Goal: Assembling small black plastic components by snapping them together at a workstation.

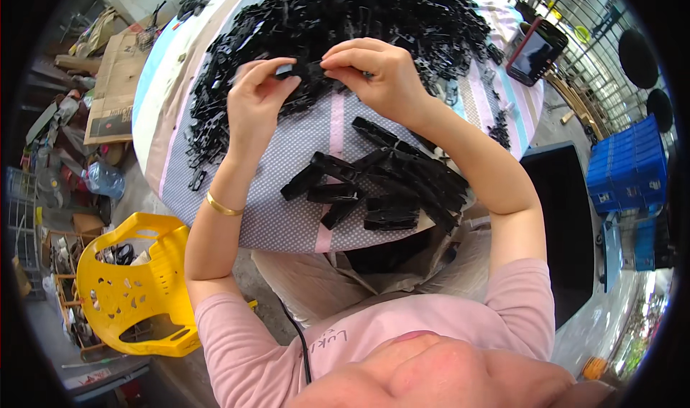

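A large heap of small black plastic pieces [345, 16] covers the far part of the round table. Both my hands are raised at its near edge, close to each other. My left hand [259, 92] is pinched, with a small piece that shines pale blue [284, 70] at its fingertips; its kind is too small to tell. My right hand [377, 74] is closed too, thumb and fingers pinching the end of a small dark piece that blends into the heap behind. Nearer to me lies a loose pile of longer black plastic strips [392, 210], some stacked side by side.
A striped and dotted cloth covers the table [287, 225]. A tablet-like device in a red case [535, 52] stands at the right edge. To the left are a yellow plastic chair [136, 286] and cardboard [118, 85]. Blue crates [629, 164] stand at the right.
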The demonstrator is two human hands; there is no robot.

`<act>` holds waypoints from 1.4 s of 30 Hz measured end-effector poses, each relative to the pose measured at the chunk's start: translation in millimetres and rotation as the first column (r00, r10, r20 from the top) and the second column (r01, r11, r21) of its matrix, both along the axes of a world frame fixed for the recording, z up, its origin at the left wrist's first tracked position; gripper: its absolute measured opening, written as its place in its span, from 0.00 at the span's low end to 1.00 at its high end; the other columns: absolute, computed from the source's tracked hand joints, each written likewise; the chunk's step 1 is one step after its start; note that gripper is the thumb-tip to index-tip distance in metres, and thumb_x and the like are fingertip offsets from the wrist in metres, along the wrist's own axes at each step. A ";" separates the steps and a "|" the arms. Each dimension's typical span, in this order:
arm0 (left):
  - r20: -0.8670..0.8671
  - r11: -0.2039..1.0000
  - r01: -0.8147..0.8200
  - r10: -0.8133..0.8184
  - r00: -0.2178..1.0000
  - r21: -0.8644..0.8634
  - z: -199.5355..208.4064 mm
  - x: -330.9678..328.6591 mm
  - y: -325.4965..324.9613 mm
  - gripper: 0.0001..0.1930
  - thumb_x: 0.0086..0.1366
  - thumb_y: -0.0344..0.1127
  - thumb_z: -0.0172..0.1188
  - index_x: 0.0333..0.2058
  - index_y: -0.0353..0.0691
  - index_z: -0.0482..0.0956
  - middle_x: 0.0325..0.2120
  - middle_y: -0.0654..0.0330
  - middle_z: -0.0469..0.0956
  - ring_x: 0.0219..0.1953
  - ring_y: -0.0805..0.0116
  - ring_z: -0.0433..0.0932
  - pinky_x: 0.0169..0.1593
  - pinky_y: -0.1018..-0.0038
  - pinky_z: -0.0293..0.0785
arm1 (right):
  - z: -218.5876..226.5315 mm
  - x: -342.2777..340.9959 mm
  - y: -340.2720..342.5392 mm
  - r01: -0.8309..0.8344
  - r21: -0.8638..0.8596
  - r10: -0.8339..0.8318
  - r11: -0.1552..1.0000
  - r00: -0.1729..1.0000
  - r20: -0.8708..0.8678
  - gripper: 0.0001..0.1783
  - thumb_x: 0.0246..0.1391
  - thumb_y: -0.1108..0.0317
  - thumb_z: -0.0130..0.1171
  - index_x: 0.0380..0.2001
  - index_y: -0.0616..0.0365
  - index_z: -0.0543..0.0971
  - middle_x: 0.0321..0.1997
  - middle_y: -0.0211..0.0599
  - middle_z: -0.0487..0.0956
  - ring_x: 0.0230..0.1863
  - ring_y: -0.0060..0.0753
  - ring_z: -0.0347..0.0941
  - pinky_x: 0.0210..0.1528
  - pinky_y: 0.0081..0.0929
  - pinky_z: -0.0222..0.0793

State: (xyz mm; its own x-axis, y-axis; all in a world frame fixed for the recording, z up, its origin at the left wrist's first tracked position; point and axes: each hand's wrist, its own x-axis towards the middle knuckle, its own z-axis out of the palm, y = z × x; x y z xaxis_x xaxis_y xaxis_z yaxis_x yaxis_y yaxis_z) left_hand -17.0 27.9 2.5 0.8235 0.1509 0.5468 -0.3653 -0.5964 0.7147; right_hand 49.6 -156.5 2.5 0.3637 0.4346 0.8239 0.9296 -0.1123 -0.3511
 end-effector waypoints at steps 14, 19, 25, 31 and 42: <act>-0.126 0.773 0.230 -0.370 0.920 -0.591 -9.3 -1.5 -5.1 0.15 0.57 0.18 0.44 0.42 0.29 0.73 0.31 0.55 0.76 0.32 0.68 0.78 0.40 0.76 0.78 | -2.0 -9.4 2.9 0.058 -0.119 -0.045 0.991 0.992 0.114 0.08 0.38 0.73 0.60 0.28 0.56 0.79 0.34 0.32 0.77 0.34 0.32 0.73 0.35 0.25 0.71; -0.189 0.719 0.205 -0.426 0.885 -0.664 -4.8 -5.1 -10.4 0.16 0.57 0.17 0.42 0.44 0.28 0.70 0.35 0.52 0.75 0.36 0.64 0.78 0.42 0.74 0.77 | -3.4 -9.9 3.2 0.070 -0.131 -0.044 0.989 0.981 0.188 0.10 0.38 0.77 0.59 0.30 0.59 0.79 0.35 0.35 0.78 0.35 0.35 0.74 0.35 0.26 0.72; 0.011 0.378 0.345 -0.660 0.751 -0.859 -10.0 -6.1 -7.8 0.17 0.61 0.23 0.44 0.50 0.29 0.64 0.41 0.50 0.72 0.43 0.62 0.74 0.49 0.68 0.72 | -2.6 -9.5 3.7 0.126 -0.133 -0.058 0.983 0.903 0.426 0.13 0.35 0.76 0.59 0.31 0.56 0.79 0.36 0.32 0.78 0.36 0.34 0.73 0.35 0.27 0.72; 0.020 0.377 0.368 -0.675 0.737 -0.850 -9.6 -5.6 -6.1 0.18 0.64 0.30 0.46 0.51 0.31 0.63 0.41 0.50 0.72 0.42 0.63 0.75 0.48 0.68 0.73 | -0.3 -4.2 3.7 0.111 -0.106 -0.048 0.988 0.879 0.474 0.12 0.36 0.74 0.61 0.30 0.54 0.80 0.37 0.28 0.78 0.43 0.34 0.72 0.42 0.29 0.69; -0.232 0.679 0.256 -0.540 0.809 -0.688 -15.4 -5.8 -12.4 0.18 0.64 0.30 0.46 0.51 0.30 0.62 0.34 0.53 0.74 0.34 0.64 0.78 0.40 0.72 0.76 | 34.6 118.3 -22.3 0.695 -0.165 -0.565 0.700 0.681 0.466 0.13 0.43 0.71 0.49 0.35 0.59 0.75 0.38 0.38 0.75 0.46 0.39 0.67 0.46 0.35 0.64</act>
